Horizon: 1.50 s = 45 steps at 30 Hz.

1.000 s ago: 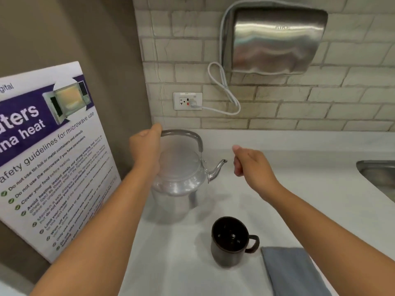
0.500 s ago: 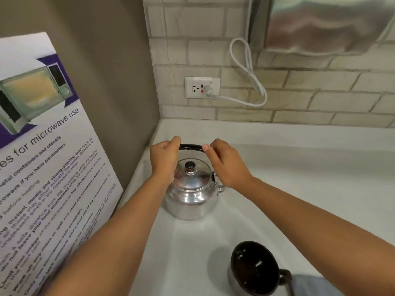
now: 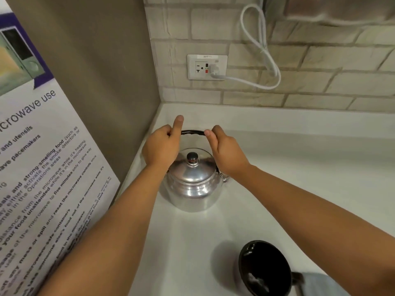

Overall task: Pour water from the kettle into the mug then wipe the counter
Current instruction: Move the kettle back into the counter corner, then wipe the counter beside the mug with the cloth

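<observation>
Both hands [image 3: 162,146] apparently clasp the kettle [image 3: 192,186] handle.

The right wrist hides the kettle [image 3: 193,184] spout. Both hands cover the ends of its handle [image 3: 193,132]. The bottom edge cuts off the mug [image 3: 265,269] and cloth [image 3: 318,284]. The poster [image 3: 36,159] runs off the left edge, its small print blurred.

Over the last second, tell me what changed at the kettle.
The right hand moved in from beside the spout and closed its fingers on the kettle handle, joining the left hand, already holding it. The kettle rests on the counter with its lid on; the mug stays unmoved.
</observation>
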### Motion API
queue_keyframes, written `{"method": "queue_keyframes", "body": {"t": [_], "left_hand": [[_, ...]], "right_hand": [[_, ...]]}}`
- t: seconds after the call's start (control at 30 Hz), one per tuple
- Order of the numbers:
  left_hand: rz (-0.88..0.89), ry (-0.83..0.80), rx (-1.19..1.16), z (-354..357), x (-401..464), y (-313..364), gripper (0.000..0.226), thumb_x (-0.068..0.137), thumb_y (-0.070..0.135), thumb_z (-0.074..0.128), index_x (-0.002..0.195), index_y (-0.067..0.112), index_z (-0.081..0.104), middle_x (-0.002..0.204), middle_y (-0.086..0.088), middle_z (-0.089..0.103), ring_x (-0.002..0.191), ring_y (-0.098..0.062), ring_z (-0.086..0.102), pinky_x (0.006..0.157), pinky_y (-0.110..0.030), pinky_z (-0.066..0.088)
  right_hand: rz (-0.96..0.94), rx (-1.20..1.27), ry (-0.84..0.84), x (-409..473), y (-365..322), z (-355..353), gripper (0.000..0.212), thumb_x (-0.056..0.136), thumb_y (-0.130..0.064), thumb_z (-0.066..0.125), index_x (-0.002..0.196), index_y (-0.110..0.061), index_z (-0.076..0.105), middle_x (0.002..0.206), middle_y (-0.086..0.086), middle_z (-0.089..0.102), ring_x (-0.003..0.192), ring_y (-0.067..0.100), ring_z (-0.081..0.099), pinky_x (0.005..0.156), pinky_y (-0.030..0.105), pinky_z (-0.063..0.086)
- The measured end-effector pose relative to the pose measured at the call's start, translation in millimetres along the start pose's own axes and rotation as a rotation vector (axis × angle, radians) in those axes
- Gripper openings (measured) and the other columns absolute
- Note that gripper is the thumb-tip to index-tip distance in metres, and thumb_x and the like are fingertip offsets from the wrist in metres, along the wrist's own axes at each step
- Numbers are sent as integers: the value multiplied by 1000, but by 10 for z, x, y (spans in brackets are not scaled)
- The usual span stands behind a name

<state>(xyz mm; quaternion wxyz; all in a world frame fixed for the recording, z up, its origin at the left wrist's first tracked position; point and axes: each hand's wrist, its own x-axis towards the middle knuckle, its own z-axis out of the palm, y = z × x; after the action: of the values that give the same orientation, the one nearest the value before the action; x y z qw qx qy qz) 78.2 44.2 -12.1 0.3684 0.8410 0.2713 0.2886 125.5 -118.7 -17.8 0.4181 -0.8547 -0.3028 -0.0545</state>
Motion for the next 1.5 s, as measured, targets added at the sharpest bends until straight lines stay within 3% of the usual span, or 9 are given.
{"method": "queue_keyframes", "body": {"t": [0.43, 0.63, 0.77, 1.0, 1.13, 1.2, 1.27, 1.33, 1.5], "left_hand": [[-69, -452, 392, 195, 395, -129, 64, 82, 72, 42, 54, 15, 47, 58, -2, 54, 54, -21, 53, 47, -27, 31], [154, -168, 237, -141, 182, 200, 50, 90, 60, 43, 60, 20, 46, 60, 1, 54, 54, -12, 48, 45, -26, 28], [353, -21, -16, -398, -404, 367, 43, 89, 53, 54, 57, 23, 47, 51, 8, 51, 49, -6, 47, 46, -24, 33], [473, -177, -36, -516, -1610, -25, 31, 91, 41, 57, 72, 16, 60, 69, 4, 60, 70, -15, 55, 61, -34, 47], [448, -339, 109, -448, -2202, -423, 32, 92, 38, 55, 112, 14, 64, 110, -3, 67, 104, -22, 57, 86, -30, 44], [440, -445, 202, -415, -2440, -586, 48, 95, 40, 50, 133, 12, 51, 136, -8, 56, 126, -24, 47, 106, -34, 33], [472, -526, 303, -386, -2594, -712, 58, 98, 46, 37, 146, 14, 33, 153, -6, 33, 142, -19, 24, 116, -33, 9], [493, -557, 365, -364, -2624, -770, 62, 98, 51, 25, 149, 15, 22, 158, -2, 18, 144, -13, 8, 115, -31, -4], [495, -592, 410, -346, -2603, -767, 63, 98, 50, 22, 150, 15, 18, 159, -1, 12, 145, -13, 2, 115, -31, -7]], "right_hand": [[238, -253, -332, 275, 188, 35, 49, 100, -44, 26, 62, -18, 44, 67, 4, 52, 77, 28, 53, 70, 33, 38], [219, -181, -144, 28, 3, -406, 46, 98, -44, 33, 83, -7, 57, 81, 9, 65, 76, 29, 60, 69, 38, 49], [127, -129, -53, -537, -210, -805, 29, 95, -40, 46, 84, -15, 57, 57, -1, 54, 53, 13, 49, 54, 31, 39], [232, -198, 168, -2044, -17, -1306, 15, 93, -35, 48, 87, -26, 60, 85, -8, 63, 76, 9, 58, 64, 28, 47], [355, -244, 60, -2969, 231, -1208, 16, 96, -20, 46, 101, -24, 60, 99, -3, 62, 95, 18, 58, 78, 26, 44], [343, -363, -103, -3343, 287, -1075, 30, 98, -29, 40, 124, -26, 55, 127, -4, 57, 119, 19, 49, 99, 29, 37], [324, -457, -256, -3611, 323, -933, 52, 98, -47, 25, 149, -35, 21, 159, -12, 13, 146, 12, 9, 118, 30, 7], [328, -512, -331, -3647, 387, -883, 59, 93, -59, 7, 146, -43, -11, 155, -21, -19, 142, 5, -24, 115, 34, -18], [416, -594, -351, -2798, 799, -947, 54, 95, -54, 5, 146, -45, -12, 159, -11, -17, 144, 24, -23, 114, 51, -17]]}}
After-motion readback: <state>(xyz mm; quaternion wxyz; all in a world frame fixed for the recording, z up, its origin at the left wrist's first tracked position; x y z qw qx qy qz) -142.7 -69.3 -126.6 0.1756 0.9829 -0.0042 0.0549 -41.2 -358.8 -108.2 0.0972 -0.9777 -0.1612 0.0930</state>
